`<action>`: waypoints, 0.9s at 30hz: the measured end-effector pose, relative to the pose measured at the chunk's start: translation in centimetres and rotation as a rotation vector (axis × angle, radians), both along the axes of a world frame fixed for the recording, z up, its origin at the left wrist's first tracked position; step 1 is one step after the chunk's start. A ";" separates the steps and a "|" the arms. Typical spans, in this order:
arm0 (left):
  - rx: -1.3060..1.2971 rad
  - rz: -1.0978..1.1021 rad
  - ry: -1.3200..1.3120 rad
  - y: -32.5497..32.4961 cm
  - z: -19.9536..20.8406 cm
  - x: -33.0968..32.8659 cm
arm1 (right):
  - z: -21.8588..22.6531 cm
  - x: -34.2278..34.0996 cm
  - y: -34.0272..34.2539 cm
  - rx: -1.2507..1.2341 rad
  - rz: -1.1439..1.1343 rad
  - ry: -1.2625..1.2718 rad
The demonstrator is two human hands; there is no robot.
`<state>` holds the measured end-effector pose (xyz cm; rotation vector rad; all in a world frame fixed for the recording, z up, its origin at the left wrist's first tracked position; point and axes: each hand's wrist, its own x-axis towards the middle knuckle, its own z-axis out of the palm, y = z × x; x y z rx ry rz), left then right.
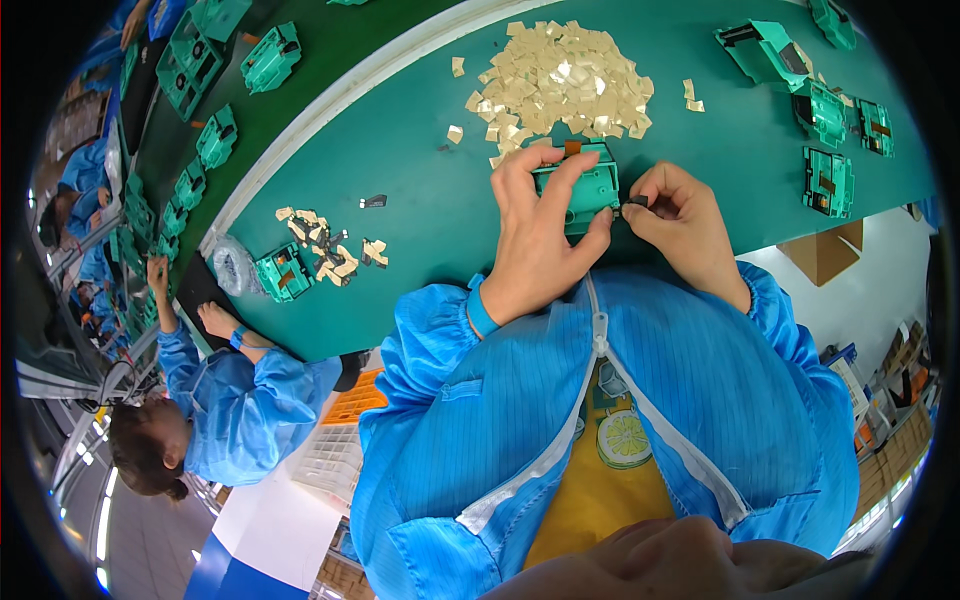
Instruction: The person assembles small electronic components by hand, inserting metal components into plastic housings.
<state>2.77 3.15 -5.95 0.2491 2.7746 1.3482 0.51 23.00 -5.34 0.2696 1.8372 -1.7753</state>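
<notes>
this looks like a factory assembly line, as shown by a green work surface (420, 165) with a heap of pale tabs (570, 80) at twelve o'clock, look-alike green housings (827, 185) at two, a belt-like strip (322, 50) carrying more of them at ten, and a blue-smocked co-worker (255, 415) at eight.

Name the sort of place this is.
Probably a factory assembly line: several similar green housings, a heap of small tan pieces on the bench, and a blue-smocked co-worker nearby.
</notes>
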 end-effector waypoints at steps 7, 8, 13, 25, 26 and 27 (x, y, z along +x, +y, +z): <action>-0.001 -0.002 0.014 0.7 0.0 -0.5 | 1.4 -1.0 1.1 0.276 0.120 0.174; -0.001 -0.006 0.017 0.7 0.1 -0.6 | 1.5 -1.2 1.4 0.276 0.116 0.177; -0.032 -0.039 0.057 0.6 -0.2 -0.8 | 1.3 -1.5 2.1 0.174 0.126 0.211; 0.221 -0.183 -0.029 -1.3 1.3 -1.2 | 4.1 -1.7 1.7 -0.060 0.149 -0.043; 0.223 -0.181 -0.031 -1.1 1.3 -1.2 | 4.1 -1.7 1.8 -0.058 0.151 -0.046; 0.239 -0.159 -0.061 -0.9 1.2 -1.2 | 4.1 -1.8 2.0 -0.030 0.162 -0.037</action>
